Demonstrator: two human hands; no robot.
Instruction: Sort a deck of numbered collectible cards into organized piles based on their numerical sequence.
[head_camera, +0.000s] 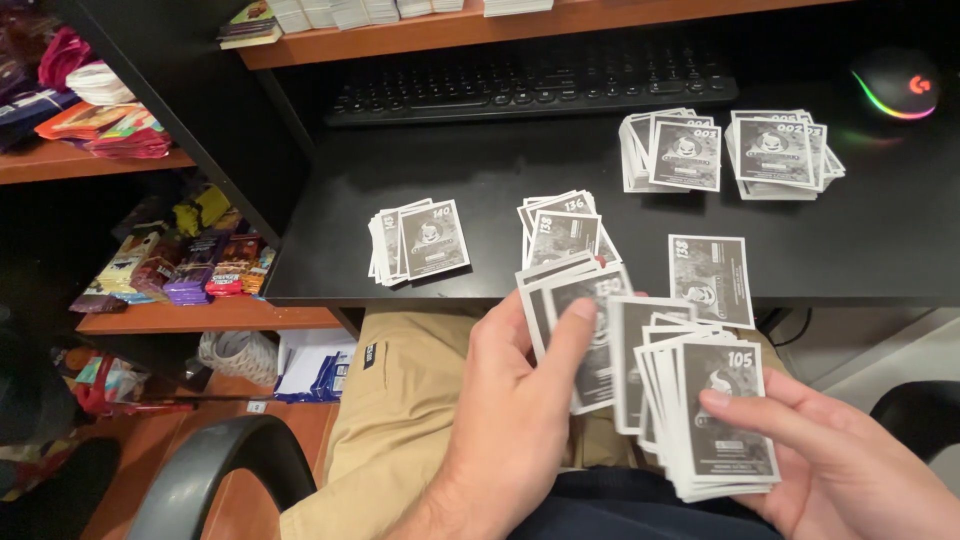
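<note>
1. Left hand (520, 400) is closed on a few fanned grey cards (575, 310), thumb on top; right hand (830, 465) grips a thick fanned stack (715, 420) from below, thumb across it.
2. Both are held over the lap, just in front of the black desk (860, 250).
3. On the desk five lots are already laid out: two small piles (420, 240) (562, 232) and a single card (711, 278) near the front edge, two thicker piles (672, 150) (785, 152) further back by the keyboard (530, 82).
4. Judged partway: much is placed, but a thick stack is left in hand.
</note>
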